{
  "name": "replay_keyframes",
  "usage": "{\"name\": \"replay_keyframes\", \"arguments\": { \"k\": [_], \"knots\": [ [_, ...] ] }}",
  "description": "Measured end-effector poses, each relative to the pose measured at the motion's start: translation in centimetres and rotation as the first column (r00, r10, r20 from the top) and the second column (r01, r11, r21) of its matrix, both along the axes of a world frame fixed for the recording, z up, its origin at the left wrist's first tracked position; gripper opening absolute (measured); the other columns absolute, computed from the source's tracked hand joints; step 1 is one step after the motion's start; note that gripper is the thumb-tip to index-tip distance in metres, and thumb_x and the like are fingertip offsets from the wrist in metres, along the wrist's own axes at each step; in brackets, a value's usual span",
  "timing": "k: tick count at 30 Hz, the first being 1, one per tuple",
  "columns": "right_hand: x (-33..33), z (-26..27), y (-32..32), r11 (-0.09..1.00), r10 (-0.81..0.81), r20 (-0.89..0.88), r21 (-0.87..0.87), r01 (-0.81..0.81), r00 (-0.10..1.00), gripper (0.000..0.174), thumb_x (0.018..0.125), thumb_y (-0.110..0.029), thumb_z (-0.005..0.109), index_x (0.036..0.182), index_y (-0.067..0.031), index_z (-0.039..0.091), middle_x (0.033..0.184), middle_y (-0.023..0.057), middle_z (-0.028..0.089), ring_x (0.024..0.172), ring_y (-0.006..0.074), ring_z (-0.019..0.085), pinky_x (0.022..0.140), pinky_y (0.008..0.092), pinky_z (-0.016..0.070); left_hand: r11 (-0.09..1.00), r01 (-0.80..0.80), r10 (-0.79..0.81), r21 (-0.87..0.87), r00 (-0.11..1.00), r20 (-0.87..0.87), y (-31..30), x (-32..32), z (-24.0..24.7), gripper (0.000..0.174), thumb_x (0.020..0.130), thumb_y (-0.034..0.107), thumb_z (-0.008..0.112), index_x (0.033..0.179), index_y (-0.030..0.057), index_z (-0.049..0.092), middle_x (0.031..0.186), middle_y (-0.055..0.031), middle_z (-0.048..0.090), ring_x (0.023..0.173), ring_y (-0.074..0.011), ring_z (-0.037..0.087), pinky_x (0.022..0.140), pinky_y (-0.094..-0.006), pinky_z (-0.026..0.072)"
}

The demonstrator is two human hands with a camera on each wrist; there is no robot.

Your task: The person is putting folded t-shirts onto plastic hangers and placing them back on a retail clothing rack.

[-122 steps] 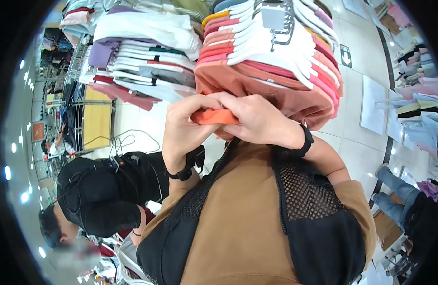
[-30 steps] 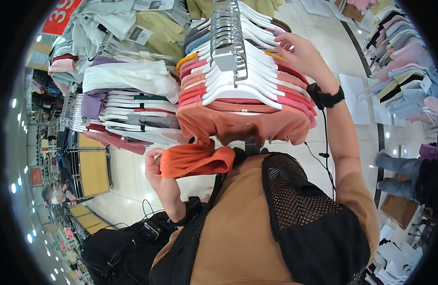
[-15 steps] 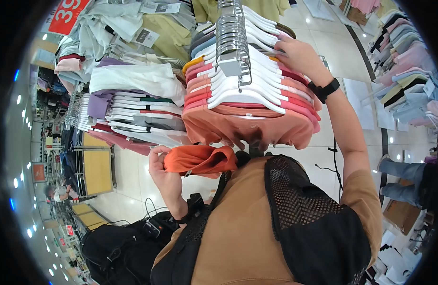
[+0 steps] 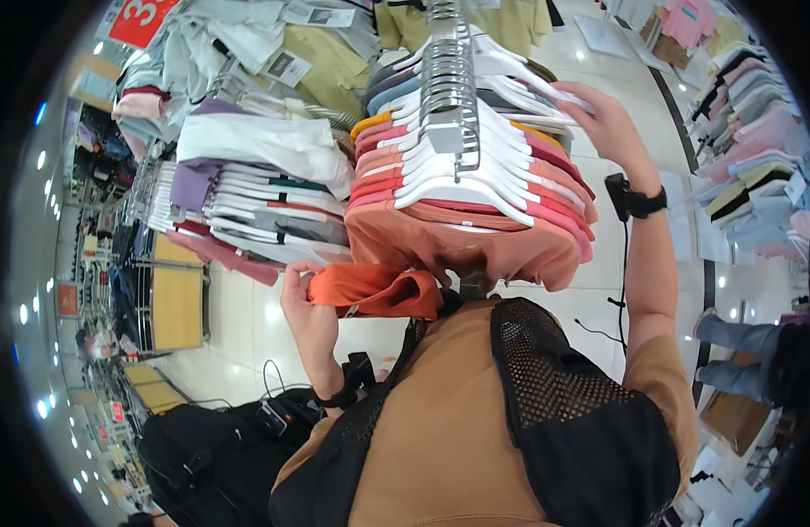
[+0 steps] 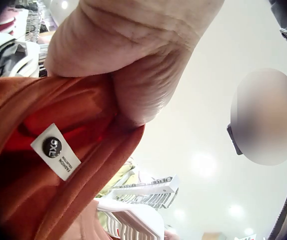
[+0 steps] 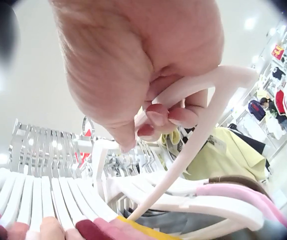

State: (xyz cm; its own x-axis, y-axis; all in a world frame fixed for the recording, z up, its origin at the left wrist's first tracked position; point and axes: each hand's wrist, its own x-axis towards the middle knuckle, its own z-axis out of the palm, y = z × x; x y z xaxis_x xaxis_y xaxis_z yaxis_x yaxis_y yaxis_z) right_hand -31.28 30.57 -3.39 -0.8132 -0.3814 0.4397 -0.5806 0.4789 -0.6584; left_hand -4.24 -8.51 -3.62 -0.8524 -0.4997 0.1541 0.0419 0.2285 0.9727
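Note:
My left hand (image 4: 308,307) grips an orange shirt (image 4: 370,290) by its edge, the cloth hanging bunched in front of the rack. Inside its neckline the left wrist view shows a white size label (image 5: 56,151) with a round black XL mark. My right hand (image 4: 603,125) curls its fingers round one arm of a white hanger (image 6: 194,142), which tilts up out of the row in the right wrist view. No garment shows on this hanger's visible part. Just below hang several white hangers with coral shirts (image 4: 502,250) and pink ones.
Metal hooks (image 4: 449,70) crowd the rack's rail. To the left hang more garments, with a white one (image 4: 256,145) draped over them. A black backpack (image 4: 203,457) is at lower left, a person's jeans (image 4: 730,338) at right. A cable (image 4: 623,263) dangles from my right wrist.
Both hands were together on the orange shirt at first. Then the right hand went to the rack's hangers; now it has drawn a white hanger up and rightward. The left hand keeps the shirt.

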Motion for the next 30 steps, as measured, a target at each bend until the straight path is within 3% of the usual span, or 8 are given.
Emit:
{"name": "replay_keyframes", "arguments": {
  "k": [4, 9, 14, 17, 20, 23, 25, 30],
  "knots": [
    [2.3, 1.4, 3.8, 0.994, -0.099, 0.117, 0.057, 0.093, 0.988, 0.033, 0.099, -0.016, 0.063, 0.129, -0.0032, 0.062, 0.114, 0.0089, 0.069, 0.104, 0.011, 0.058, 0.092, 0.028, 0.0474, 0.99, -0.019, 0.022, -0.14, 1.0, 0.023, -1.0, -0.3, 0.3, 0.028, 0.082, -0.014, 0.053, 0.104, 0.0018, 0.052, 0.08, -0.0032, 0.063, 0.072, -0.004, 0.05, 0.06, -0.018, 0.0375],
    [8.6, 1.7, 13.4, 0.937, -0.349, 0.111, 0.039, 0.347, 0.93, 0.037, 0.099, -0.011, 0.061, 0.134, 0.0027, 0.059, 0.124, 0.008, 0.065, 0.108, 0.0114, 0.06, 0.096, 0.0251, 0.046, 0.98, -0.121, 0.125, -0.159, 0.992, 0.017, -1.6, -0.1, 0.7, 0.024, 0.082, -0.013, 0.051, 0.1, 0.0026, 0.049, 0.075, -0.0026, 0.06, 0.067, -0.0029, 0.047, 0.053, -0.0201, 0.0341],
    [19.2, 2.6, 17.7, 0.699, -0.687, 0.144, -0.137, 0.702, 0.712, 0.043, 0.1, -0.016, 0.062, 0.135, 0.009, 0.055, 0.112, 0.0088, 0.065, 0.097, 0.0121, 0.058, 0.087, 0.0246, 0.0472, 0.975, -0.204, 0.211, -0.092, 0.975, 0.068, -3.1, -0.6, -0.2, 0.016, 0.088, -0.003, 0.06, 0.088, 0.0048, 0.045, 0.069, 0.0025, 0.051, 0.063, -0.0021, 0.042, 0.05, -0.0209, 0.0331],
    [21.4, 0.6, 21.0, 0.865, -0.313, 0.087, -0.385, 0.321, 0.946, 0.024, 0.095, -0.006, 0.063, 0.113, 0.0103, 0.062, 0.087, 0.0025, 0.053, 0.078, 0.011, 0.044, 0.074, 0.0258, 0.04, 0.967, -0.219, 0.227, -0.132, 0.973, 0.048, -3.4, -0.8, -0.4, 0.026, 0.087, 0.003, 0.064, 0.075, 0.0059, 0.041, 0.064, 0.0049, 0.043, 0.059, -0.0032, 0.039, 0.049, -0.0226, 0.0328],
    [22.1, -0.7, 19.1, 0.893, -0.153, 0.118, -0.408, 0.189, 0.981, 0.014, 0.091, 0.0, 0.063, 0.101, 0.0094, 0.063, 0.088, 0.0051, 0.056, 0.08, 0.0133, 0.049, 0.076, 0.0279, 0.042, 0.956, -0.195, 0.231, -0.221, 0.961, 0.152, -3.8, -1.1, -0.7, 0.027, 0.085, 0.006, 0.064, 0.069, 0.0045, 0.042, 0.062, 0.0038, 0.043, 0.058, -0.0045, 0.04, 0.048, -0.0249, 0.034],
    [21.8, -1.7, 17.3, 0.975, -0.173, 0.179, -0.106, 0.194, 0.968, 0.007, 0.083, 0.008, 0.064, 0.09, 0.0084, 0.062, 0.094, 0.0069, 0.06, 0.084, 0.014, 0.055, 0.076, 0.0285, 0.0451, 0.957, -0.175, 0.228, -0.232, 0.948, 0.224, -3.5, -1.6, -0.8, 0.025, 0.084, 0.007, 0.062, 0.066, 0.0023, 0.046, 0.059, 0.0021, 0.045, 0.057, -0.0058, 0.041, 0.049, -0.0267, 0.0359],
    [20.5, -1.6, 13.8, 0.985, -0.105, 0.349, -0.094, 0.147, 0.931, 0.024, 0.075, 0.008, 0.069, 0.1, 0.0084, 0.068, 0.098, 0.0106, 0.067, 0.087, 0.0167, 0.06, 0.079, 0.0294, 0.0466, 0.956, -0.144, 0.217, -0.254, 0.934, 0.285, -3.2, -1.7, -0.6, 0.026, 0.088, 0.005, 0.061, 0.065, 0.0042, 0.048, 0.063, 0.006, 0.045, 0.061, -0.0033, 0.038, 0.051, -0.0227, 0.0312],
    [18.2, -0.1, 2.1, 0.968, 0.248, 0.332, -0.119, -0.22, 0.91, 0.039, 0.075, 0.01, 0.07, 0.114, 0.0038, 0.068, 0.081, 0.0093, 0.06, 0.07, 0.0163, 0.053, 0.062, 0.0275, 0.0384, 0.932, -0.116, 0.24, -0.344, 0.908, 0.344, -2.9, -2.0, -0.5, 0.02, 0.087, 0.007, 0.061, 0.07, -0.0007, 0.055, 0.063, 0.0026, 0.05, 0.062, -0.0049, 0.041, 0.052, -0.0252, 0.0348]
  ]
}}
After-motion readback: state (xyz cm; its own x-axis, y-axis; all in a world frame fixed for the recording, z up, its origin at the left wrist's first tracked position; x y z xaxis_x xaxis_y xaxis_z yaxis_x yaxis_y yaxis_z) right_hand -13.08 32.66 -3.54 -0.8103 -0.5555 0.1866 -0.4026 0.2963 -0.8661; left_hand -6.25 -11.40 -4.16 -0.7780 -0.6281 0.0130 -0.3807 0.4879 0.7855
